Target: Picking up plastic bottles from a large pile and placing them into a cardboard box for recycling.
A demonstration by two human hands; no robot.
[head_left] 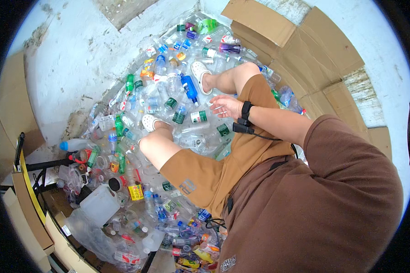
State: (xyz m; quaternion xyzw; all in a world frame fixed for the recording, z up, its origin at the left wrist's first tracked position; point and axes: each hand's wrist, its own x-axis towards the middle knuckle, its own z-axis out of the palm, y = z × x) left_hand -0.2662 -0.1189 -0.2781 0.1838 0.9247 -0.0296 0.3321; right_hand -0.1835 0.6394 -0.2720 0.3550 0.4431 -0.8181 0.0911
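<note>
My right hand (pixel 226 106), with a black strap on its wrist, hangs over a heap of plastic bottles beside my right knee. Its fingers are slightly curled and apart, with nothing visible in them. Nearest to it are a blue plastic bottle (pixel 189 88) and a clear bottle with a green-and-white label (pixel 198 116). Clear bottles with dark green labels, one of them a large bottle (pixel 222 130), lie below the hand. My left hand is out of view. Both my feet, in white clogs (pixel 201 75), are in among the bottles.
Flattened cardboard (pixel 304 51) leans on the white wall at the right. At the lower left are a black metal frame (pixel 46 165), a translucent white jug (pixel 100 205) and a clear plastic bag (pixel 89 235). A black cable (pixel 264 137) runs from my wrist.
</note>
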